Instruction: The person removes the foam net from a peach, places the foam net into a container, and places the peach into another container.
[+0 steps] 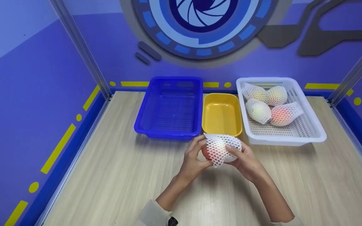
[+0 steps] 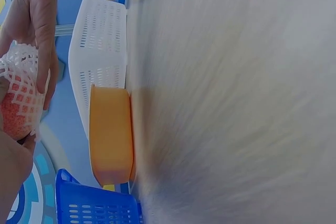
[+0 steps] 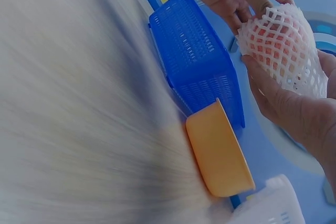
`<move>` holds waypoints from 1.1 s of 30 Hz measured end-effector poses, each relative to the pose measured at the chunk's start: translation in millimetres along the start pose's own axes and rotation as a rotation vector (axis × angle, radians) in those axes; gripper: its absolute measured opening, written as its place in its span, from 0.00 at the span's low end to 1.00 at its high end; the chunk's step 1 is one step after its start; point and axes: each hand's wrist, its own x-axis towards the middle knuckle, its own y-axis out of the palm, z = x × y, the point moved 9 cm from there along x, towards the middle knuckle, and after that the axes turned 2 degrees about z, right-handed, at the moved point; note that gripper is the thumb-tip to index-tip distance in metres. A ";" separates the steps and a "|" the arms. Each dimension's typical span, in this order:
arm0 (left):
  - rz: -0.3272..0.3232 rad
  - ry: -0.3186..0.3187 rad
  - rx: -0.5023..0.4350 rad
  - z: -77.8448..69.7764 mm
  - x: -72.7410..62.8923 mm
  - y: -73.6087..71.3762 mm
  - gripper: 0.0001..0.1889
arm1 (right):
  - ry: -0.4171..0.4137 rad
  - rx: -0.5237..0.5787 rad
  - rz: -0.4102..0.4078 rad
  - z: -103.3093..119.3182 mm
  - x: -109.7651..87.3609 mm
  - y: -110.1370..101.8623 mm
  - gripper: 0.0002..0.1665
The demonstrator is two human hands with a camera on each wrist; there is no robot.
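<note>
Both hands hold a round red fruit [image 1: 205, 152] above the table, in front of the yellow tub. A white foam net sleeve [image 1: 219, 147] covers most of the fruit; red skin shows bare at its left end. My left hand [image 1: 191, 163] grips that end, fingers over the top and thumb below, at the net's edge. From the other side my right hand [image 1: 249, 163] grips the netted fruit, its thumb lying across the mesh. In the left wrist view the speckled red skin [image 2: 16, 111] shows through the mesh.
A blue basket [image 1: 168, 135] stands at the back left, with the small yellow tub [image 1: 222, 114] beside it. To the right is a white basket [image 1: 289, 139] with several netted fruits [image 1: 284, 114]. Printed panels [image 1: 36, 94] wall in the wooden table [image 1: 112, 175].
</note>
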 end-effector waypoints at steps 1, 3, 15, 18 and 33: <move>0.000 -0.001 -0.001 0.0 0.2 0.0 0.37 | -0.006 -0.002 0.010 1.2 -0.4 -0.1 0.29; -0.001 -0.006 -0.004 -0.3 0.7 0.1 0.37 | -0.017 -0.017 0.033 3.5 -1.1 -0.2 0.30; -0.025 -0.020 -0.087 -11.7 5.7 -9.0 0.38 | -0.013 -0.042 0.036 5.2 -0.6 -7.1 0.31; -0.021 -0.021 -0.138 -21.6 8.0 -15.7 0.36 | -0.015 -0.070 0.052 5.4 -1.6 -6.9 0.34; -0.074 -0.018 -0.095 -26.4 8.9 -34.9 0.37 | -0.042 -0.067 -0.134 7.4 -3.5 -22.3 0.29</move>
